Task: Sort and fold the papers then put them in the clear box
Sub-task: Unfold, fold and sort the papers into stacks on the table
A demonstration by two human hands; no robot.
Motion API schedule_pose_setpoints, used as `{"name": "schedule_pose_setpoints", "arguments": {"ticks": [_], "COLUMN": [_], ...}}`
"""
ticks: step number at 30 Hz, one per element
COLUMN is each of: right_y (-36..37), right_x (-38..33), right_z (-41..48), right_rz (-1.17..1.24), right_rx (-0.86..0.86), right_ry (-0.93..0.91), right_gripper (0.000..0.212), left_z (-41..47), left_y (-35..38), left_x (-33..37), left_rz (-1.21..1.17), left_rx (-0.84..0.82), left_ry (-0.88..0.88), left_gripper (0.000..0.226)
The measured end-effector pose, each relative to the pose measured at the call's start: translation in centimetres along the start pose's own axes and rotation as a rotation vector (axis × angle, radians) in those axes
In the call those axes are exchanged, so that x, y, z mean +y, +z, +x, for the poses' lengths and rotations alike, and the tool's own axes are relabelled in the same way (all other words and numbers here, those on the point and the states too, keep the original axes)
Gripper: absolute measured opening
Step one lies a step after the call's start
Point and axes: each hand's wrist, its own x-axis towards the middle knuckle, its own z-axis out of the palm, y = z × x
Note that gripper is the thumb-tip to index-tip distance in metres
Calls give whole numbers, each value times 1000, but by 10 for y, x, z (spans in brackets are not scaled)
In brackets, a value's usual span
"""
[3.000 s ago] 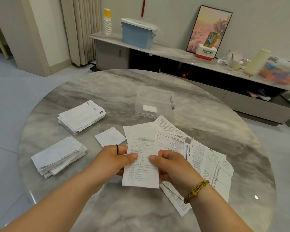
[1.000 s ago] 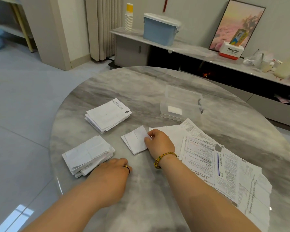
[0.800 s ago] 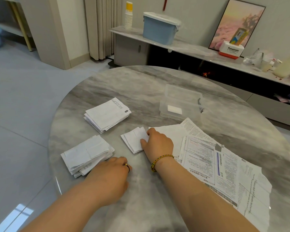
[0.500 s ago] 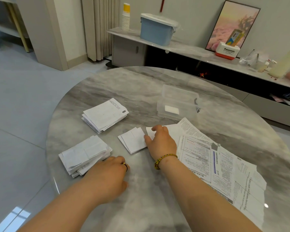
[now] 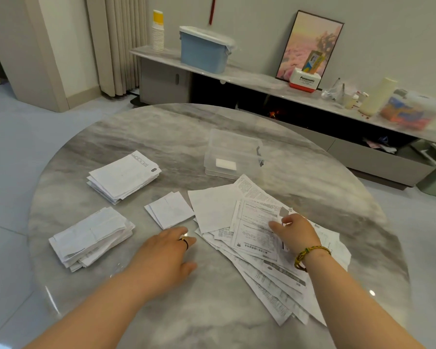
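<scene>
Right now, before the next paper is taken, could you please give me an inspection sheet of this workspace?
Surface: round grey marble table, glossy.
Job's things: clear box with one white folded piece inside; folded papers in a far stack, a near stack and a small stack; loose papers fanned out at the right.
Clutter: nothing seen.
Grippers: left hand rests on the table, relaxed; right hand on the loose papers, grip unclear.
Cables: nothing seen.
Surroundings: sideboard with blue bin, paper cups, Panasonic box; framed picture; curtain.

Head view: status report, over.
Left hand empty. Right hand on loose sheets, grip unclear. Three folded stacks out; clear box holds one paper. Nothing blocking box.
</scene>
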Motion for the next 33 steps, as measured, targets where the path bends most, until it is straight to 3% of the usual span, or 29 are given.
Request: {"name": "schedule_pose_setpoints", "arguments": {"ticks": [7, 13, 17, 20, 22, 24, 26, 29, 33], "right_y": [12, 20, 18, 18, 15, 10, 0, -15, -29], "right_x": [3, 3, 3, 6, 8, 8, 7, 5, -5], "right_z": [2, 4, 7, 11, 11, 8, 3, -6, -24], "right_rz": [-108, -263, -137, 29, 180, 314, 397, 456, 610], "right_rx": [11, 48, 28, 17, 16, 9, 8, -15, -185], "right_ry": [52, 45, 63, 64, 47, 46, 23, -53, -96], "right_gripper": [72, 60, 48, 11, 13, 1, 6, 6, 12], "left_z": [6, 5, 5, 6, 6, 5, 5, 5, 2], "left_y": [11, 12, 11, 10, 10, 9, 7, 3, -8], "left_x": [4, 3, 4, 5, 4, 2, 1, 0, 8], "left_rz": [60, 75, 77, 72, 64, 46, 10, -108, -623], "left_rx": [-24, -42, -42, -46, -39, -29, -15, 68, 176], "left_ry": [24, 6, -4, -5, -3, -6, -20, -31, -110], "left_gripper": [56, 59, 59, 59, 57, 55, 52, 43, 14]}}
